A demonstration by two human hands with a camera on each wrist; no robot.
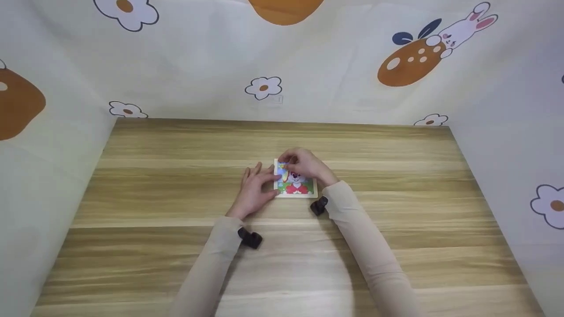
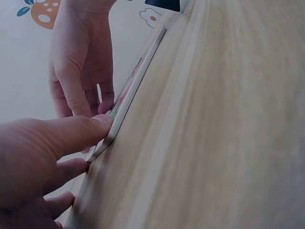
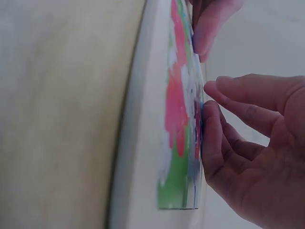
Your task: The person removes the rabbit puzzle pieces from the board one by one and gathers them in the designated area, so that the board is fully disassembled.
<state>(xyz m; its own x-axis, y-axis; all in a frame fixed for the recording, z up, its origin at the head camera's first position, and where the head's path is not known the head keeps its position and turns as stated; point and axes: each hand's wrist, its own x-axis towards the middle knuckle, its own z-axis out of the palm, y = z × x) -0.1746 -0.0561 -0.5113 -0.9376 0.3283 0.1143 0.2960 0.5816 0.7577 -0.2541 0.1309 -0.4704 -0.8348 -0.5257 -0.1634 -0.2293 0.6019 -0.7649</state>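
Observation:
A small square picture board [image 1: 301, 191] lies flat on the wooden table, with a pale frame around a cartoon animal in red. My left hand [image 1: 253, 192] is at its left edge. In the left wrist view the left thumb [image 2: 78, 133] rests on the board's rim, and its other fingers reach the table beside it. My right hand [image 1: 307, 165] arches over the upper part of the picture, partly hiding it. In the right wrist view bent fingers [image 3: 213, 143] touch the picture surface [image 3: 176, 107]; nothing shows between thumb and fingertips.
The wood-grain table [image 1: 167, 193] extends around the board. Pale curtains [image 1: 194, 57] printed with flowers and rabbits stand behind and at both sides. A black wrist camera [image 1: 250, 238] sits on the left sleeve, another black camera [image 1: 319, 206] on the right sleeve.

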